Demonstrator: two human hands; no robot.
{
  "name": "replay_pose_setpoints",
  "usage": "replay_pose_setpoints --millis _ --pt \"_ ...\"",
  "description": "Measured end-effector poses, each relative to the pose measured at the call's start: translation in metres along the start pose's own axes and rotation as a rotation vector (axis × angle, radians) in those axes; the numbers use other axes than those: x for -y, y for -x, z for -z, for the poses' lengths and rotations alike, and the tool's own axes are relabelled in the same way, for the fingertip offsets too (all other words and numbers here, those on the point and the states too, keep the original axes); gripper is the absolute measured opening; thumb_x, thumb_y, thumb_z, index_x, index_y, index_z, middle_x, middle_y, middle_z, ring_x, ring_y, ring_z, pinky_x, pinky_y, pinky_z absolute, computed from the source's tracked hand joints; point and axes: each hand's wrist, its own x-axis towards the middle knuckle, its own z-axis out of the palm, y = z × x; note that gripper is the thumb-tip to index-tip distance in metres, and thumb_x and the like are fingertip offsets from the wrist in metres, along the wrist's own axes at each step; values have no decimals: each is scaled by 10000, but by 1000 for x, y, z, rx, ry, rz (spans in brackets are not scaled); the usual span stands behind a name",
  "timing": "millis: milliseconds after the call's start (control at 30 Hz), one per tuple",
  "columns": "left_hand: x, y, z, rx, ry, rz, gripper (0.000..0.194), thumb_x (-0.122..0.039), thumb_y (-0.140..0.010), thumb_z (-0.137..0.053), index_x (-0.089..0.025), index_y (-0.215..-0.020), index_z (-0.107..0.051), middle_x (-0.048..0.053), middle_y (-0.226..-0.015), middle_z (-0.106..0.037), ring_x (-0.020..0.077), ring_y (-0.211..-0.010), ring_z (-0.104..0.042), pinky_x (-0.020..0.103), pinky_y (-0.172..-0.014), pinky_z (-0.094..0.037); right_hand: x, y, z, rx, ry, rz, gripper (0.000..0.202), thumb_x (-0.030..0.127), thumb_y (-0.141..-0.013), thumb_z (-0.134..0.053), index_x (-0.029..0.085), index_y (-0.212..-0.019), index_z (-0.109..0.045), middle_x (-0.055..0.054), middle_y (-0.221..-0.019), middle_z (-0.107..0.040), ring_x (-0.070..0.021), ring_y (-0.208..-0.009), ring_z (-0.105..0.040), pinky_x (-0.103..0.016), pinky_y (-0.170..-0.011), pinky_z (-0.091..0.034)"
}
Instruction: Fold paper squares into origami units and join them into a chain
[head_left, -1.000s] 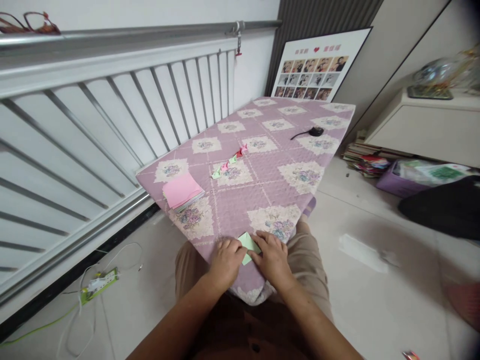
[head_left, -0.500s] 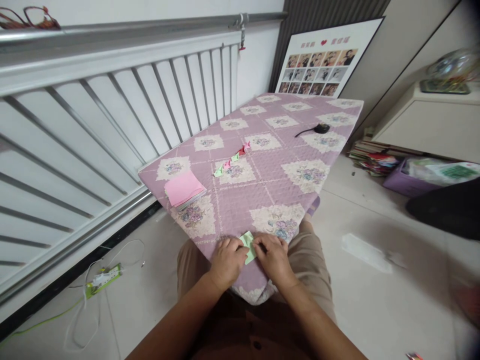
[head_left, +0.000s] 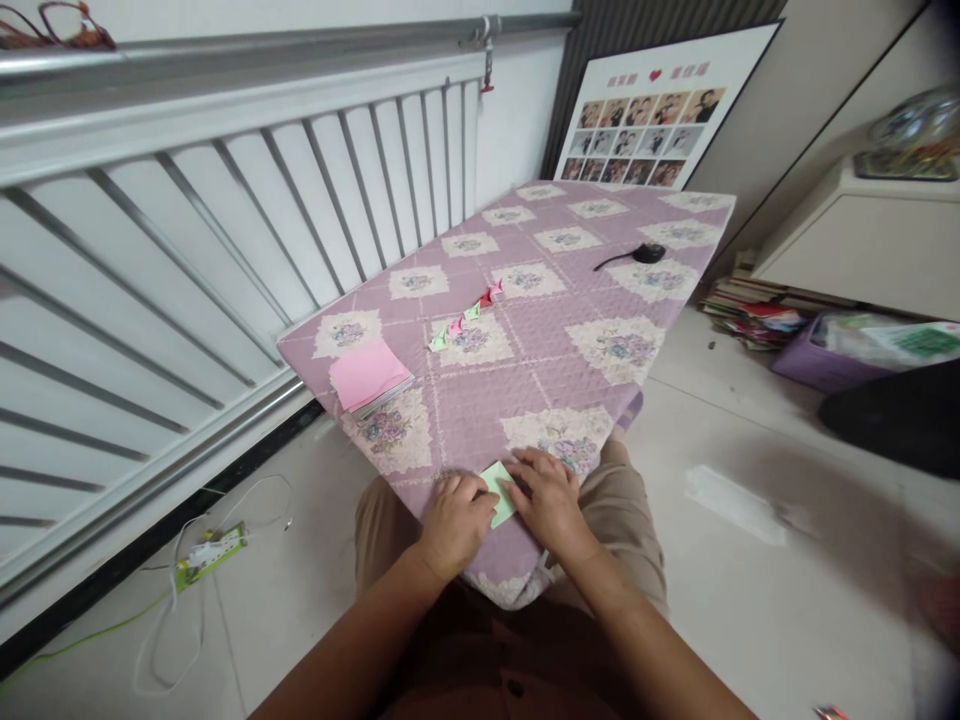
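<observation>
Lower centre: likely folding green paper [head_left: 496,478]. Left hand [head_left: 454,524]: grip unclear; right hand [head_left: 550,500]: fingers spread. Firm crease seems needed next.

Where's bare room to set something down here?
The tablecloth is bare between the folded-paper row and the black object. Crowded: the near corner, with the left hand and right hand on the green paper, and the left side under the pink-topped stack.
</observation>
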Motion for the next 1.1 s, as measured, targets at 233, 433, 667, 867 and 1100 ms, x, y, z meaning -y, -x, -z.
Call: replay_pose_setpoints --millis 233,433,667,867,1100 --pt "0 0 0 15 8 5 163 -257 -877 -585 -264 -1017 -669 22 -1043 -596 208 -983 -487 364 -867 -402 2 2 2 -3 -79 -8 151 258 -817 -568 260 -910 -687 -42 -1144 -649 -240 -1116 -531 -429 -939 -285" --pt "0 0 0 17 25 7 169 -254 -875 -590 -266 -1025 -665 22 -1049 -592 204 -996 -479 362 -877 -402 2 0 -3 -27 -93 -57 121 274 -805 -560 253 -848 -672 -46 -1111 -655 -251 -1088 -530 -435 -916 -277" --pt "0 0 1 20 32 20 165 -248 -871 -594 -264 -1017 -670 26 -1040 -591 201 -995 -477 361 -883 -404 12 -11 -6 -19 24 -150 63 243 -766 -597 230 -723 -640 -34 -912 -645 -232 -940 -526 -387 -827 -283" --pt "0 1 1 1 38 8 148 -239 -866 -595 -253 -989 -676 28 -1045 -593 208 -999 -477 367 -883 -403 16 -8 4 -6 -5 3 115 238 -821 -531 219 -736 -606 -28 -798 -636 -209 -850 -542 -337 -753 -295" --pt "1 1 0 5 44 11 159 -248 -874 -584 -257 -1015 -656 24 -1051 -587 207 -993 -480 370 -874 -403 1 -8 7 178 -110 50 172 256 -820 -535 229 -968 -616 5 -778 -656 -180 -774 -597 -318 -737 -333"
